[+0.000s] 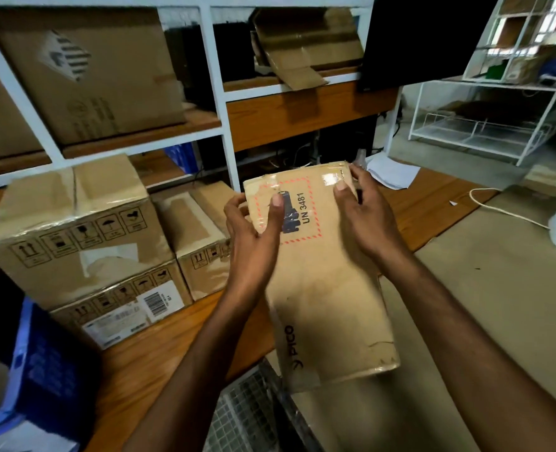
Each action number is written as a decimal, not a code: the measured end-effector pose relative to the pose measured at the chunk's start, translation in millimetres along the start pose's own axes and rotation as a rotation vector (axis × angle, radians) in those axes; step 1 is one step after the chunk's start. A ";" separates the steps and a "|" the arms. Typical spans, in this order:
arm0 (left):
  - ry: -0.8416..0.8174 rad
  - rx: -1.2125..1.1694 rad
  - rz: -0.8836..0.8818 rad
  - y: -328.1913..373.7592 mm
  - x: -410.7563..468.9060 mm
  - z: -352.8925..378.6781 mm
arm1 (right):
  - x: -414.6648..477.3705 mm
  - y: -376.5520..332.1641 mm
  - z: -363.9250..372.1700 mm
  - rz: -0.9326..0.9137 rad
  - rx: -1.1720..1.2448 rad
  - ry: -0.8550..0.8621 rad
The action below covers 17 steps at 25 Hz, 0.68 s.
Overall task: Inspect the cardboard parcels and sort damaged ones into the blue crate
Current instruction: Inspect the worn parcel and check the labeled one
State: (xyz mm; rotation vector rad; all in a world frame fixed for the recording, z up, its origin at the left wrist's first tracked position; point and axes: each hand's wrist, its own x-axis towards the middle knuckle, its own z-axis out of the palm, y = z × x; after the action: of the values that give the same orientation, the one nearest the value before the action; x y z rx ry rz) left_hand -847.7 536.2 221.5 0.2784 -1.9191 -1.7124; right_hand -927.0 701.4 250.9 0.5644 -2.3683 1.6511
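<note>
Both hands hold a flat brown cardboard parcel printed "UN 3481" and "PICO" over the wooden table. My left hand grips its far left edge, thumb on the red-dashed label. On the far right corner, my right hand presses by a shiny tape patch. The parcel's near end shows creases and a small tear. A blue crate sits at the lower left, partly out of frame. Stacked taped parcels and a smaller parcel stand on the table to the left.
White metal shelving behind holds a large box and an opened carton. A brown sheet covers the table's right side, with a white cable and paper. A wire mesh basket lies below the parcel.
</note>
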 end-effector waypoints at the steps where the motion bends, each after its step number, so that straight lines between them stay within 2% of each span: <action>1: 0.042 0.023 -0.008 5.2 9.6 1.1 | 5.0 -2.4 1.3 0.018 -0.014 0.024; 3: 0.122 0.043 0.003 6.9 25.3 1.9 | 10.0 -8.7 2.8 0.041 -0.074 0.035; 7: 0.176 0.025 0.023 8.3 38.8 3.8 | 14.3 -7.5 3.4 0.026 -0.264 0.080; 12: 0.163 0.061 0.101 9.2 41.9 -1.4 | 18.3 -10.7 -2.0 0.017 -0.316 0.202; 15: 0.059 0.109 0.083 16.5 36.2 -0.4 | 7.4 -17.0 1.7 0.009 -0.359 0.142; 17: 0.048 0.144 0.078 15.3 36.8 -0.7 | 6.5 -22.7 4.7 0.032 -0.434 0.148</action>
State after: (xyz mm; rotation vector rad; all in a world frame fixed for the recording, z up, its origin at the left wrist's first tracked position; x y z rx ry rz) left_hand -874.7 519.9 245.8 0.2919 -1.9944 -1.5080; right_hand -923.2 688.9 271.1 0.3107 -2.5203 1.0889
